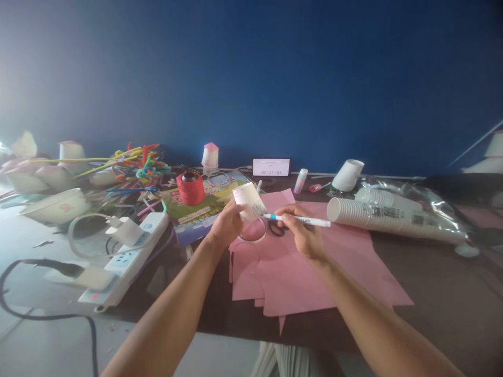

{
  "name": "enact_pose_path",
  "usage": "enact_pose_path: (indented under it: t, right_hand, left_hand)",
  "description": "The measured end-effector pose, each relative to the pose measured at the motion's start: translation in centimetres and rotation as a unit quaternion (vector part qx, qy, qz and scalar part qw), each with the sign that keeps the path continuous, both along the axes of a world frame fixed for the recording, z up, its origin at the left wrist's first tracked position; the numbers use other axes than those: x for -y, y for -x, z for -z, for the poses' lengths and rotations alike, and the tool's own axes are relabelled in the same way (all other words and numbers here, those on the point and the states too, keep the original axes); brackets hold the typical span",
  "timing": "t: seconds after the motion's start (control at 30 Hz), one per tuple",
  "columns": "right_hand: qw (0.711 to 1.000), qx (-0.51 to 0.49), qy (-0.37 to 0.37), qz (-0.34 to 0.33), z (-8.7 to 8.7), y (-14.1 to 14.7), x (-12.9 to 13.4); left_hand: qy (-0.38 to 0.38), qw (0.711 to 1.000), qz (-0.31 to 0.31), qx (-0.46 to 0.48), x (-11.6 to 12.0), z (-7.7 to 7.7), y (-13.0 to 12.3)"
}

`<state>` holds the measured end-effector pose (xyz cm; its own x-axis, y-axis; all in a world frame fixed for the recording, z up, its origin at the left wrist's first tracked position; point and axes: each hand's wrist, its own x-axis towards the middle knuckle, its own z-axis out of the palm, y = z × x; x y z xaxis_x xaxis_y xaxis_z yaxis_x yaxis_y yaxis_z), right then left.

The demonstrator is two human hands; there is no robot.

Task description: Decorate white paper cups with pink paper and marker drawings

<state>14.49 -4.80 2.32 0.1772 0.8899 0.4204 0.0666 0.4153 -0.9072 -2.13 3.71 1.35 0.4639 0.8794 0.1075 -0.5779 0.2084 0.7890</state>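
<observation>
1. Near the middle of the frame, the left hand grips a white paper cup; from here, the cup sits just beyond that hand's fingers, tilted, above pink paper.
2. Right of it, the right hand pinches a white marker, its tip at the cup's lower right side.
3. Left of centre, a red spool rests on a colourful booklet.

Markings on paper cup blurred, forearms cut off
</observation>
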Motion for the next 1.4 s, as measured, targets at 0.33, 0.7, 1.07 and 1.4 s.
enact_pose_path:
  t: [0.33,0.7,1.07,1.4]
  right_hand:
    - [0.994,-0.094,-0.014,0.047,1.3,-0.5,-1.3]
    - [0.987,-0.158,-0.004,-0.026,1.2,0.2,-1.3]
    - [0.995,-0.099,-0.009,-0.013,1.5,0.3,-1.1]
    - [0.994,0.091,-0.052,0.001,-0.3,0.4,0.5]
  left_hand:
    - [0.029,0.999,0.018,0.011,0.4,-0.4,0.0]
    - [0.071,0.996,0.04,0.019,0.5,-0.8,0.1]
    - [0.107,0.992,0.058,0.024,0.2,-0.7,-0.2]
    - [0.043,0.998,0.035,0.011,0.3,-0.3,-0.5]
